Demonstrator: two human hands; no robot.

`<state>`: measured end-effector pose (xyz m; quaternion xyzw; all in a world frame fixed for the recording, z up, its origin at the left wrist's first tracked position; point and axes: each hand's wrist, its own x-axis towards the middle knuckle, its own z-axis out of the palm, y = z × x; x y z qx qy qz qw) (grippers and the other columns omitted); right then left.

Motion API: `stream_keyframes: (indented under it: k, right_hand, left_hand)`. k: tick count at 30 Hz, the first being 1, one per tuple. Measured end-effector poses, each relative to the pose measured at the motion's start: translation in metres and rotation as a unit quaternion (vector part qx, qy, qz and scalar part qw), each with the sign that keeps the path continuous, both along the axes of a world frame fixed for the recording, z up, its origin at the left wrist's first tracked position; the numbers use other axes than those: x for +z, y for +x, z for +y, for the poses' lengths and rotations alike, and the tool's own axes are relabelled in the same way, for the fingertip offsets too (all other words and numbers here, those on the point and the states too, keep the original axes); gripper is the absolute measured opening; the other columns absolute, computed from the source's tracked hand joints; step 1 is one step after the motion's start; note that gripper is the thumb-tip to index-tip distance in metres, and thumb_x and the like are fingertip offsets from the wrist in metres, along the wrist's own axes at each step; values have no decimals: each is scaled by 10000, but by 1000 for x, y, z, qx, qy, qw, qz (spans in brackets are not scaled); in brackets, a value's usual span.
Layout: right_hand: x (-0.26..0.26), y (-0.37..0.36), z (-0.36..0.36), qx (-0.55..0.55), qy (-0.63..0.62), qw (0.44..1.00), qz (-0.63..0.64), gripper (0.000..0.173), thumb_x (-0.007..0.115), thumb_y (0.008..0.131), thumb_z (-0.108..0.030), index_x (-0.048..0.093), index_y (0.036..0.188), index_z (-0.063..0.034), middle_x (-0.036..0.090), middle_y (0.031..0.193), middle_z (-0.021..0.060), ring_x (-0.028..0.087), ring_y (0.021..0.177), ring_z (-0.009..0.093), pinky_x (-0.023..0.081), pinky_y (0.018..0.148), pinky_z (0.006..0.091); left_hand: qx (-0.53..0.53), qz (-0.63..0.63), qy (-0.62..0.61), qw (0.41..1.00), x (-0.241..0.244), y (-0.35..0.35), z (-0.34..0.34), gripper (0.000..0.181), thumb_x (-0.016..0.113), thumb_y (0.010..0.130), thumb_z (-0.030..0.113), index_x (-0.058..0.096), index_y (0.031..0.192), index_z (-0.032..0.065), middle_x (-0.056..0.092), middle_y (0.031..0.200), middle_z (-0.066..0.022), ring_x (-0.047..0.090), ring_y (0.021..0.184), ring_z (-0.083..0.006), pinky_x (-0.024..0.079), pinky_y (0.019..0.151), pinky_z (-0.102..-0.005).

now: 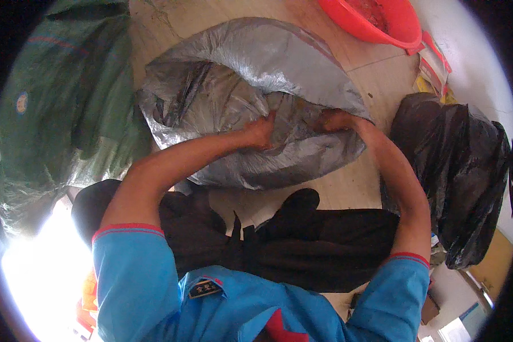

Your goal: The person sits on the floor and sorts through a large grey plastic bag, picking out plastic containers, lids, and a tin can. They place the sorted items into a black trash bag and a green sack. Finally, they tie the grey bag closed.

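Note:
A large silver-grey plastic bag (278,51) lies on the floor before me with its mouth spread wide. My left hand (260,131) reaches into the opening, near the middle, one digit raised and the other fingers hard to make out. At the right side of the mouth, my right hand (335,120) is inside, partly in shadow under the bag's upper fold. The bag's rim lies against my right wrist. What either hand holds cannot be made out. Dark, crumpled folds and some brownish matter show inside between the hands.
A large green woven sack (72,111) stands at left. At upper right is a red plastic basin (393,32) with dark residue inside. A full black plastic bag (449,171) stands at right, near the white wall (483,72). My dark-trousered legs (325,248) are spread below the silver-grey bag.

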<state>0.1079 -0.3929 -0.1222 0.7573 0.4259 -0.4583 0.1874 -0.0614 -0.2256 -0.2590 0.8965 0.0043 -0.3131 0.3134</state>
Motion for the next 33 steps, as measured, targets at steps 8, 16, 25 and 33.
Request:
stream_keyframes:
  k: [8, 16, 25, 33]
  right_hand:
    - [-83, 0, -63, 157, 255, 933, 198, 475, 581, 788, -352, 651, 1116, -17, 667, 1088, 176, 641, 947, 289, 477, 858, 402]
    - [-80, -34, -36, -154, 53, 975, 152, 454, 664, 764, -349, 667, 1024, 23, 702, 925, 181, 650, 801, 293, 495, 724, 416]
    - [-129, -85, -48, -131, 189, 956, 184, 454, 720, 742, -244, 629, 1116, -3, 661, 1036, 211, 626, 994, 335, 475, 896, 404]
    - [-90, -85, -37, -240, 230, 943, 33, 706, 787, 625, -217, 503, 1237, -7, 626, 1103, 222, 601, 1045, 374, 469, 907, 430]
  left_hand:
    - [23, 60, -93, 994, 33, 15, -15, 1194, 838, 586, 359, 134, 1463, -41, 494, 1289, -325, 520, 1178, -419, 438, 977, -457]
    - [18, 16, -119, 993, 11, 3, -9, 919, 856, 507, 298, 509, 1305, 1, 637, 1142, -222, 634, 1016, -352, 515, 865, -415]
    - [27, 145, -224, 963, -6, 16, 13, 505, 754, 645, 196, 650, 1107, 22, 692, 846, -115, 669, 677, -214, 547, 510, -367]
    - [54, 213, -245, 944, 23, 42, 18, 353, 713, 704, 144, 681, 1038, 34, 698, 934, -83, 655, 748, -196, 563, 643, -347]
